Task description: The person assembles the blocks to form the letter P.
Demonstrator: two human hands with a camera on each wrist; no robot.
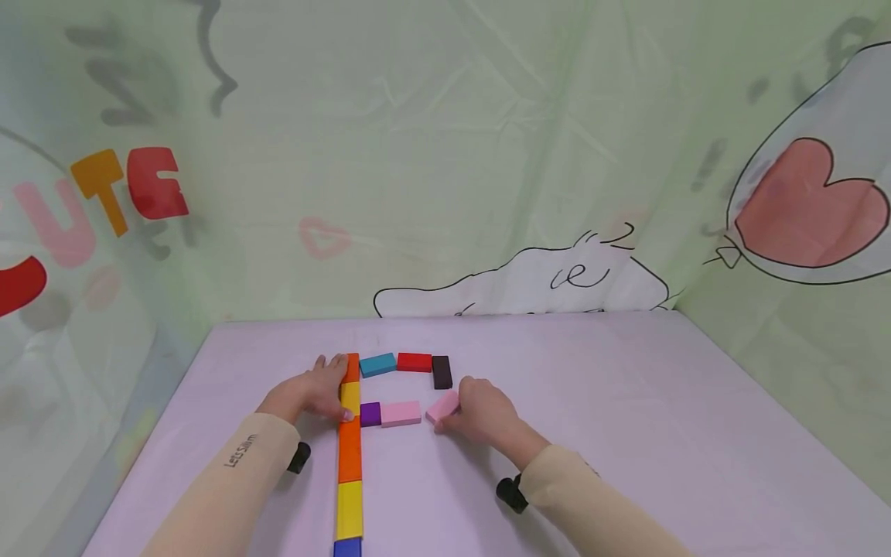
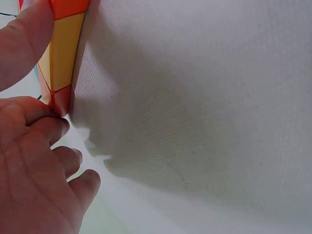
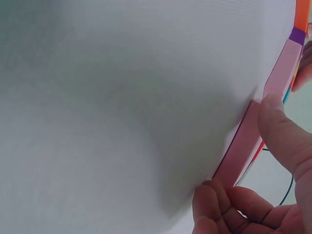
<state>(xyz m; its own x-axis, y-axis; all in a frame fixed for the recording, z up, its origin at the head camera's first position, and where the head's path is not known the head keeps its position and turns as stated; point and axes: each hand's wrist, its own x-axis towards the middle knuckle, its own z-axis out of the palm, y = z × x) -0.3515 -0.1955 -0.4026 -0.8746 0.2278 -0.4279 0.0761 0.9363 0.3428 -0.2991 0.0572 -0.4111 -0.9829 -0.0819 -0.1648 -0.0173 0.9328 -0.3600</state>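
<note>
A column of flat, coloured blocks runs along the table, with a yellow block (image 1: 350,398) near its far end and an orange block (image 1: 350,449) below it. My left hand (image 1: 320,389) rests against the column's left side, thumb and fingertips spread along it; the fingers touch the far orange block (image 2: 60,101). My right hand (image 1: 483,410) pinches a pink block (image 1: 442,406) at its ends, between thumb and fingers. That block is tilted. To its left lie another pink block (image 1: 401,414) and a small purple block (image 1: 370,415), in a row from the column.
From the column's far end, a blue block (image 1: 378,365), a red block (image 1: 414,362) and a black block (image 1: 442,372) form a row. A yellow block (image 1: 349,510) and a dark blue block (image 1: 347,548) continue the column nearer me. Printed curtains (image 1: 445,155) surround the table (image 1: 626,402).
</note>
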